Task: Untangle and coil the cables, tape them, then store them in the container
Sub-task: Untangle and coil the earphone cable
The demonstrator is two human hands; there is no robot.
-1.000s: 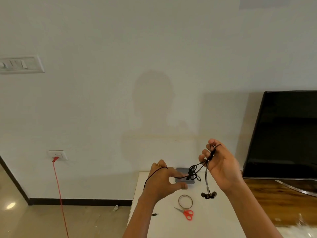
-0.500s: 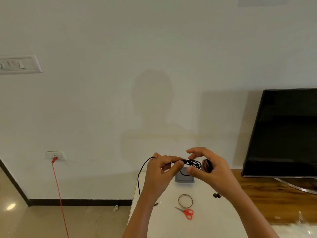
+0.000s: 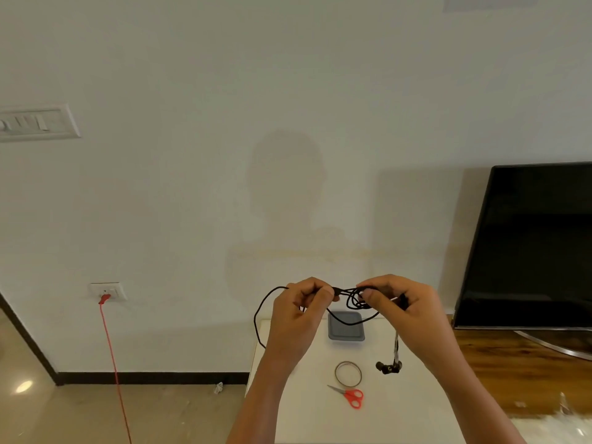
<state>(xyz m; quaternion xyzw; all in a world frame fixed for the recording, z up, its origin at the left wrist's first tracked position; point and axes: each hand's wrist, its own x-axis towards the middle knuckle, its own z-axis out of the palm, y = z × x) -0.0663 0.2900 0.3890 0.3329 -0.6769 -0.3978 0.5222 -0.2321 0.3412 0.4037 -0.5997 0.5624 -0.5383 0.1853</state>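
Observation:
A thin black earphone cable (image 3: 351, 299) hangs tangled in the air between both hands, above the white table (image 3: 403, 418). My left hand (image 3: 296, 315) pinches one side of the tangle, and a long loop droops off to its left. My right hand (image 3: 405, 310) pinches the other side. The two earbuds (image 3: 388, 367) dangle below my right hand, just over the table. A grey square container (image 3: 346, 327) sits at the table's back edge. A roll of clear tape (image 3: 348, 373) lies in front of it.
Red-handled scissors (image 3: 350, 396) lie near the tape. A dark television (image 3: 531, 248) stands on a wooden surface (image 3: 525, 373) to the right. A red cord (image 3: 112, 363) runs down from a wall socket (image 3: 106, 290) on the left.
Both hands have come together at the same height around the tangle. My right hand has dropped lower, and the cable loops have spread out between the fingers.

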